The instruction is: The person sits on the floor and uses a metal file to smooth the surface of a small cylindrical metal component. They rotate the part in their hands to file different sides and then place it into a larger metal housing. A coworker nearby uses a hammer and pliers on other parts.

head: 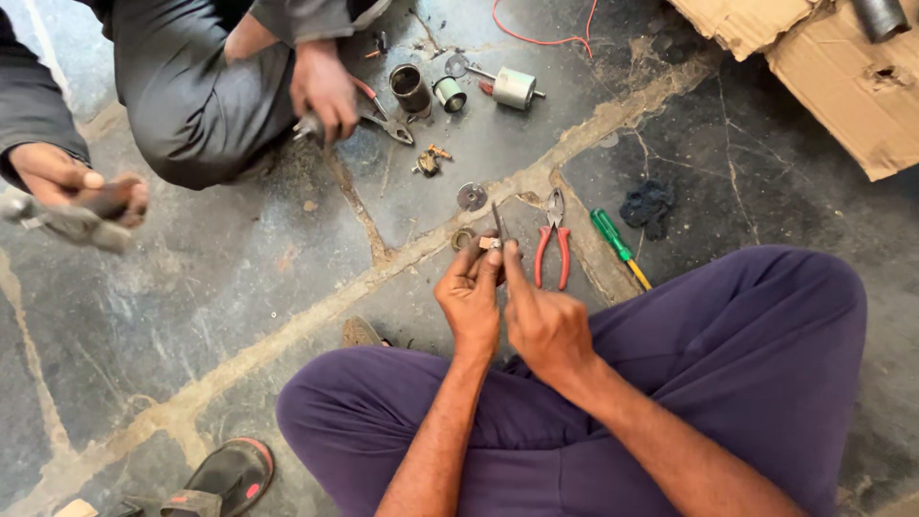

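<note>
I sit cross-legged in purple trousers on a stone floor. My left hand point(469, 292) pinches a small metal part point(489, 243) between thumb and fingertips. My right hand point(544, 321) grips a thin dark tool point(497, 223) whose tip points up beside that part. The two hands touch at the fingertips. On the floor just beyond them lie a metal ring point(463, 237), red-handled pliers point(552, 244), a green-handled screwdriver point(617, 245) and a round metal disc point(471, 196).
Another person squats across from me; one hand point(325, 88) holds pliers, the other point(81, 187) a metal tool. Motor parts point(412, 88), a white cylinder point(514, 87), a red wire point(546, 38), a dark rag point(648, 208), cardboard point(842, 67) and a sandal point(225, 474) lie around.
</note>
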